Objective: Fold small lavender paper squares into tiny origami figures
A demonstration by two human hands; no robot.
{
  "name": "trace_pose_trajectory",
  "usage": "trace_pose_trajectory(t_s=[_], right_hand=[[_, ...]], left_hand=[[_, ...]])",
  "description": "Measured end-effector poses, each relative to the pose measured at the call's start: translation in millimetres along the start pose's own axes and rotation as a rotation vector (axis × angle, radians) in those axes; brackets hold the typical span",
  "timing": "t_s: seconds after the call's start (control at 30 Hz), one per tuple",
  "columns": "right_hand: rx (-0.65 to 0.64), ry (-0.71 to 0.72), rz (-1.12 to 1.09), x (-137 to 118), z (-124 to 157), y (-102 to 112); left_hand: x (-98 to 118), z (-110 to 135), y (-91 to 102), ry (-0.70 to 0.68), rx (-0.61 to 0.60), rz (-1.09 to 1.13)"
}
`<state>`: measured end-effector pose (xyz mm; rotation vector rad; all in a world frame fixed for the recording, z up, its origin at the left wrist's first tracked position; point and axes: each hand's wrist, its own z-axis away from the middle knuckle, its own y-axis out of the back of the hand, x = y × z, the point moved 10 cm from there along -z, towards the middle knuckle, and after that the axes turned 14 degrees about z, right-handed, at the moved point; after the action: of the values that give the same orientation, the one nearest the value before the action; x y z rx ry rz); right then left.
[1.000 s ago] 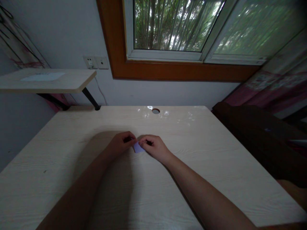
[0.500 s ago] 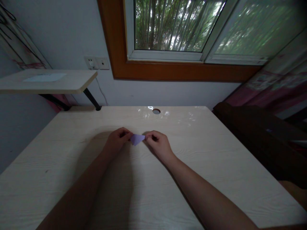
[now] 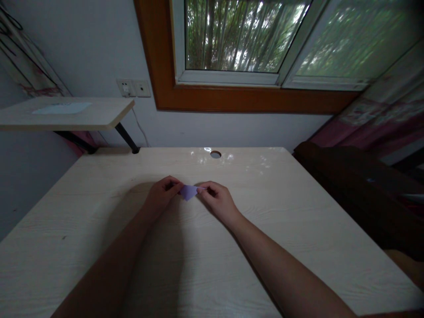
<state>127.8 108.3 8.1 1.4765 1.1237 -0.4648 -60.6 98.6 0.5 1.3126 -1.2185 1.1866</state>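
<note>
Between my two hands is a small folded piece of purple paper (image 3: 188, 192), with a point facing toward me. My left hand (image 3: 163, 191) pinches its left corner between thumb and fingers. On the opposite side, my right hand (image 3: 217, 195) is closed on the right corner, and a thin strip of the paper shows between the fingertips. Both hands are low over the pale wooden desk (image 3: 212, 265), toward its far half. The fingers cover both ends of the paper, so its full shape is hidden.
A raised shelf (image 3: 109, 115) on black legs stands at the back left, with a pale sheet (image 3: 62, 108) on it. A round cable hole (image 3: 215, 154) lies near the desk's far edge. Dark furniture (image 3: 347, 190) adjoins the right side, below a window (image 3: 232, 35).
My right hand's fingertips have shifted slightly left along the paper, whose right end now shows between them. My left hand has stayed in place.
</note>
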Motion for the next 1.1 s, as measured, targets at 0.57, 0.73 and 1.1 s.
trace_pose_trajectory(t_s=[0.57, 0.73, 1.1], right_hand=[[0.045, -0.049, -0.031, 8, 1, 6], [0.169, -0.158, -0.199, 25, 0, 18], [0.09, -0.084, -0.093, 9, 1, 10]], left_hand=[[5, 5, -11.4, -0.045, -0.102, -0.167], [10, 0, 18.4, -0.059, 0.117, 0.019], [12, 1, -4.2, -0.106, -0.04, -0.071]])
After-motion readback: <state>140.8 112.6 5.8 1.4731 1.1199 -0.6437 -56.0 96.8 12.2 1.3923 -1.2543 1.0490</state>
